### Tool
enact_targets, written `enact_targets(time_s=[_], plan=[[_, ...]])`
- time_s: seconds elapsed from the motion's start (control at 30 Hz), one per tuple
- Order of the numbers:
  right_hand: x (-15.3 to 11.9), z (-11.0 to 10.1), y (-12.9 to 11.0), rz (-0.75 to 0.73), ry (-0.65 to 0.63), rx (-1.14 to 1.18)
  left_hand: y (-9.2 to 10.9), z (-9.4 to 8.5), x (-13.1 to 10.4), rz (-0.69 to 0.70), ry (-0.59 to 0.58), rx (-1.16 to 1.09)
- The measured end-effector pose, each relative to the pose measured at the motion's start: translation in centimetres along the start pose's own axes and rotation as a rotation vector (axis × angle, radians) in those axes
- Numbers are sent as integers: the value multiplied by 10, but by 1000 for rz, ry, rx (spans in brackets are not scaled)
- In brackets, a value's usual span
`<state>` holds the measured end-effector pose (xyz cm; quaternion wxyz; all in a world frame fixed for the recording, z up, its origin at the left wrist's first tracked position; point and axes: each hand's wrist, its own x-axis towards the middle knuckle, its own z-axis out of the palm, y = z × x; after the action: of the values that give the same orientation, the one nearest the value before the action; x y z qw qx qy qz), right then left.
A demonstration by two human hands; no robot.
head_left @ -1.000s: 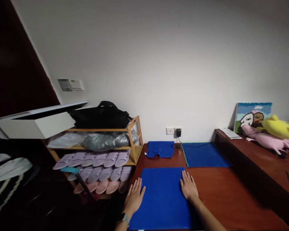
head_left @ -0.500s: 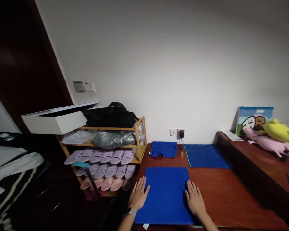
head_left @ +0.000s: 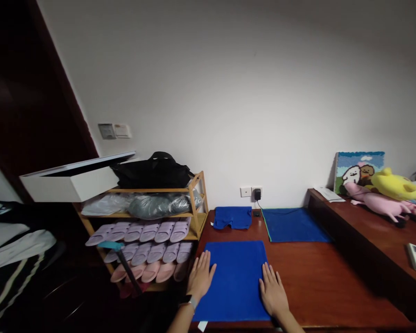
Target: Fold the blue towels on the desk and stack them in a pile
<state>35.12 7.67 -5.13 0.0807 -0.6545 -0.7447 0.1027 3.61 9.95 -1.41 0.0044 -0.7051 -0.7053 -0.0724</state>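
Observation:
A blue cloth lies spread flat on the reddish-brown wooden table, with a small white tag showing at its near left edge. My left hand rests palm down along the cloth's left edge, fingers stretched forward, a watch on the wrist. On the opposite edge my right hand lies flat too, fingers extended. Behind it is a smaller, crumpled blue cloth. Another blue cloth with a green edge lies flat at the back right.
Left of the table stands a wooden shoe rack with purple slippers, pink slippers, a black bag and a white box. A plugged-in adapter is on the wall. Plush toys lie on the raised ledge at right.
The camera view has shifted slightly, moving the scene a little left. My right hand is slightly lower against the cloth's right edge; both hands stay flat on its sides.

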Motion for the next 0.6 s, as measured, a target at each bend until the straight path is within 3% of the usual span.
enact_targets(time_s=[0.1,0.2,0.27,0.3,0.33,0.4,0.6], plan=[[-1,-3,0,4,-8,19,68,11,-4,176,39,-94],[-2,-5,1,-11,-17,33,139,29,-13,383,-2,-175],[-2,-6,2,-26,-27,33,165,37,-18,425,-30,-208],[-2,-7,2,-28,-31,32,168,39,-20,420,-43,-216],[-2,-7,2,-25,-30,31,165,40,-22,401,-57,-216],[-2,-7,2,-13,-22,31,139,38,-24,328,-82,-193],[-1,-8,0,0,-8,48,7,38,-37,-41,-38,-49]])
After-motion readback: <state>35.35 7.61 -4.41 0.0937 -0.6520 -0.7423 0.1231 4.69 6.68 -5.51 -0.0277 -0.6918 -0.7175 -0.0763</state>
